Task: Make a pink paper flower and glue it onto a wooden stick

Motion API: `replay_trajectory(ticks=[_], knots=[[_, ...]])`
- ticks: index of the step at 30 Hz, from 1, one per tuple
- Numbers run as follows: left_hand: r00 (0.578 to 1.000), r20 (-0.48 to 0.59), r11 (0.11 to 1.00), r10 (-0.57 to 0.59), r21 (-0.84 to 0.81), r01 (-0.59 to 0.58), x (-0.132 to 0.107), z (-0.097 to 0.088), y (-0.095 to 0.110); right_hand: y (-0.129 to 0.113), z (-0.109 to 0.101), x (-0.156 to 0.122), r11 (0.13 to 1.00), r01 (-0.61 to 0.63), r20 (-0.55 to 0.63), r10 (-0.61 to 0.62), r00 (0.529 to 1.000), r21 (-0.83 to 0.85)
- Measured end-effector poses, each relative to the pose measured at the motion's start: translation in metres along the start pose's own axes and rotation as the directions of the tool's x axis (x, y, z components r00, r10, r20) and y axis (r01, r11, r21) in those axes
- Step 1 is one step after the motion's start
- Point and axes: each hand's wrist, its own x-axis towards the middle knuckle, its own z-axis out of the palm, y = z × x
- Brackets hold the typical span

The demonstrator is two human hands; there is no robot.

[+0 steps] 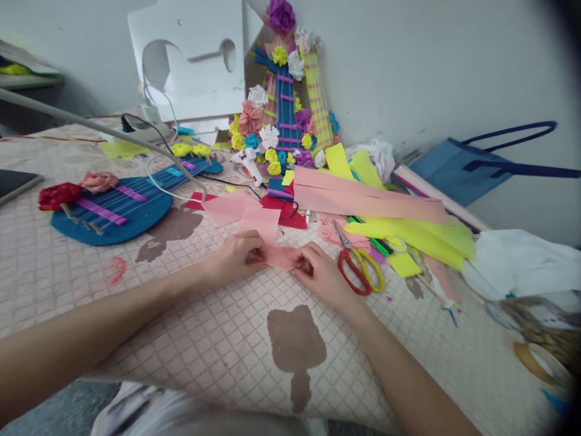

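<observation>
Between my two hands a pink crepe paper strip (280, 257) stretches just above the table. My left hand (240, 254) pinches its left end, fingers closed. At the other end, my right hand (320, 269) grips it between thumb and fingers. Just beyond, more pink paper pieces (259, 221) lie flat, partly behind the left hand. Red-and-yellow-handled scissors (363, 269) rest right of my right hand, blades pointing away. Farther left lies a blue guitar-shaped craft (113, 212) with purple bars, strings and paper roses (97, 181).
A white glue gun (247, 165) stands behind the paper. Long pink sheets (363, 197) and yellow crepe paper (422, 239) spread to the right. Decorated instrument crafts (287, 109) lean on the wall beside white foam (195, 60). A tape roll (540, 363) lies at right; a pale cable (104, 130) crosses at left.
</observation>
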Motion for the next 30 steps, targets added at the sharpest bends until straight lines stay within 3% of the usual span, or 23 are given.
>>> replay_trajectory(ticks=[7, 18, 30], knots=[[0.999, -0.045, 1.0, 0.016, 0.013, -0.015, 0.0, 0.001, 0.002, -0.001, -0.003, 0.0, 1.0, 0.011, 0.033, -0.011, 0.999, -0.008], [1.0, 0.002, 0.999, 0.001, 0.045, -0.001, 0.0, 0.001, 0.0, 0.001, -0.002, 0.0, 1.0, 0.013, 0.039, -0.012, 0.999, -0.015], [0.997, -0.082, 0.99, -0.012, 0.138, 0.023, 0.001, 0.013, -0.007, -0.002, 0.004, 0.002, 0.997, -0.082, -0.021, 0.082, 0.996, 0.016]])
